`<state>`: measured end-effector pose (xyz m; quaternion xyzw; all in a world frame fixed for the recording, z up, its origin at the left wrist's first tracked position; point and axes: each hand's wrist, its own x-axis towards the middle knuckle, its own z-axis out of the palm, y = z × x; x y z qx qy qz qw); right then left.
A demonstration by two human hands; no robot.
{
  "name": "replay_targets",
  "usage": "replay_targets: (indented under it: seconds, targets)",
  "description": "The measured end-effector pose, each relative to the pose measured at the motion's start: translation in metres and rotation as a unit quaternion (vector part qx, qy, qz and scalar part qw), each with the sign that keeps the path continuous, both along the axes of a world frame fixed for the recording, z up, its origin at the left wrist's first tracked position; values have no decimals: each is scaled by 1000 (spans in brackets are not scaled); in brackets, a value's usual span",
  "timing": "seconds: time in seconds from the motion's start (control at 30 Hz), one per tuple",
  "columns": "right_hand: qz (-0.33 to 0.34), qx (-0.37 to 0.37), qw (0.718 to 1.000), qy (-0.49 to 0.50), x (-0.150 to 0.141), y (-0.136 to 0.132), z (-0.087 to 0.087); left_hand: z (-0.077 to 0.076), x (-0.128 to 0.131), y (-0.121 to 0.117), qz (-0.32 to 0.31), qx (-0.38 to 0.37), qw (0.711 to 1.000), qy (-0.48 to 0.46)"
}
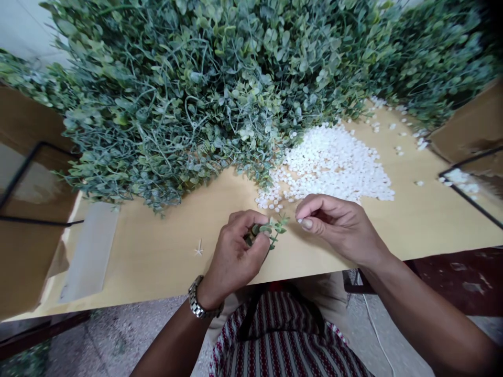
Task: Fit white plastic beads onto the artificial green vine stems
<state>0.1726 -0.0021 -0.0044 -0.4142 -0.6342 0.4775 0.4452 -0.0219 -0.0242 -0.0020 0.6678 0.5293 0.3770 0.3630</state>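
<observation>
The sprig of green leaves (278, 226) was in the left hand (247, 246), pinched between thumb and fingers just above the near part of the bench (157, 262). Its visible end stuck out past the fingertips towards the right hand (302, 220), the thin stem slanting away from the person and a little rightward. The right hand had thumb and forefinger pressed together on a tiny white piece (300, 221), at about the same height as the leaf tips and just to their right. What mattered, to my eye, was that narrow gap: sprig on the left, white piece on the right, the two near each other but apart. The right hand was also the nearer one to the spread of white pieces (338, 165), which lay just beyond it.

Much of the sprig was hidden inside the left hand, so I couldn't tell its full length or where the stem ended. The white piece showed only as a speck at the nail, its shape and any hole in it too small to make out. Farther back, the heap of greenery (220, 94) ran out of sight at the top, its stems too tangled to separate.
</observation>
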Motion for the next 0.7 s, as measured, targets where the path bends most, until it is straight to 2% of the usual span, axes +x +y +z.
replay_targets:
  seconds: [0.2, 0.33, 0.47, 0.6, 0.7]
  targets:
    - [7, -61, 995, 81, -4, -7, -9, 4, 3, 1, -16, -26, 998, -55]
    - [15, -70, 990, 125, -5, -9, -17, 4, 2, -1, -26, -36, 996, -77]
    - [-6, -32, 994, 107, -8, -13, -14, 4, 2, -2, -27, -48, 995, -85]
    - [-33, 42, 997, 56, -16, -19, -5, 7, 6, -2, -25, -50, 995, -76]
    - [-42, 93, 994, 32, -22, -23, -5, 7, 8, -2, -26, -70, 991, -110]
